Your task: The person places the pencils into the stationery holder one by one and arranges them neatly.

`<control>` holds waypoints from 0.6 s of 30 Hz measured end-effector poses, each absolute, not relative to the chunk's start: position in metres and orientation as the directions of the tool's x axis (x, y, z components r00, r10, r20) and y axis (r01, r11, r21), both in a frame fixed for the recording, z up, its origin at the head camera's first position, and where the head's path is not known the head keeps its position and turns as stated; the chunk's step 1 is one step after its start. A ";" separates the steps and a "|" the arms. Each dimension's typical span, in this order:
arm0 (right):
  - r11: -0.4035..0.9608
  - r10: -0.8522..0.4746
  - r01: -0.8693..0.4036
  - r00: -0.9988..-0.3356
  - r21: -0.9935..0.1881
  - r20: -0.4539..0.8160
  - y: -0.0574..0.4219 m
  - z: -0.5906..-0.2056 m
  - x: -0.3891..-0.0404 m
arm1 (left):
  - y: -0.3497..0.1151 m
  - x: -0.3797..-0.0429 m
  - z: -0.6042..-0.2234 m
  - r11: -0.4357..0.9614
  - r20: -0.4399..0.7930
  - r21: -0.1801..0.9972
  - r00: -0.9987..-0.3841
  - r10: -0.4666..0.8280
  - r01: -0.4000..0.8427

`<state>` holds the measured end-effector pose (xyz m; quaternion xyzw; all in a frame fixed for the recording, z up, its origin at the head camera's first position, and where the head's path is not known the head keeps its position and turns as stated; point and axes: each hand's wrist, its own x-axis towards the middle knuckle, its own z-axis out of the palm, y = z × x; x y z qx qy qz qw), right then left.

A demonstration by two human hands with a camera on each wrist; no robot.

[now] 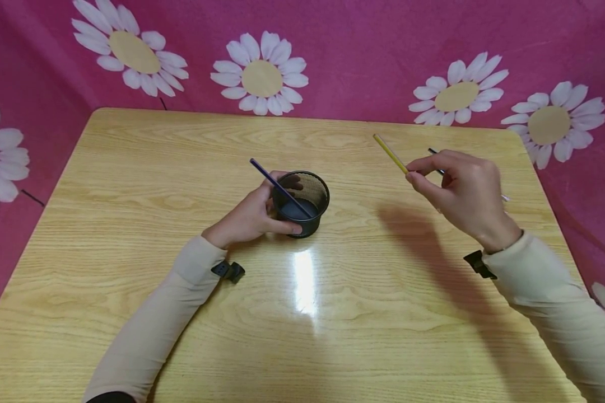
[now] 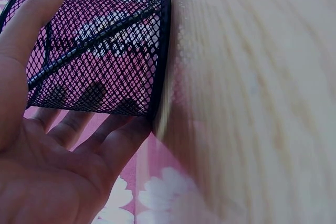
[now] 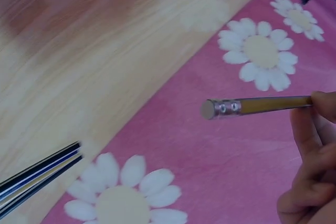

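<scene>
My left hand [image 1: 244, 218] grips a black wire-mesh pencil cup [image 1: 310, 226], thumb on the near side and fingers round the far side. The cup stands upright on the table. Inside it a dark blue pencil [image 1: 266, 172] leans toward the left, its upper end past the rim. Raised over the right part of the table, my right hand [image 1: 466, 193] pinches a yellow pencil [image 1: 390, 154] between thumb and fingertips. Its eraser end [image 3: 208, 109], with a metal band, shows in the right wrist view.
Several dark and light pencils [image 3: 39, 174] lie together on the table, partly hidden by the right hand in the head view. The wooden table [image 1: 206, 134] meets a pink cloth [image 1: 353, 56] with white flowers along its back edge.
</scene>
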<state>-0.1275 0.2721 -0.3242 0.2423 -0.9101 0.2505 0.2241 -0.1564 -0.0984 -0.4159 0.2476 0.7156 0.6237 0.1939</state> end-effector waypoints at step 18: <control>0.575 -0.375 -0.665 -0.732 -0.476 0.569 0.223 -0.300 -0.123 | -0.099 -0.156 -0.416 0.121 0.016 0.987 -0.806 0.591 0.108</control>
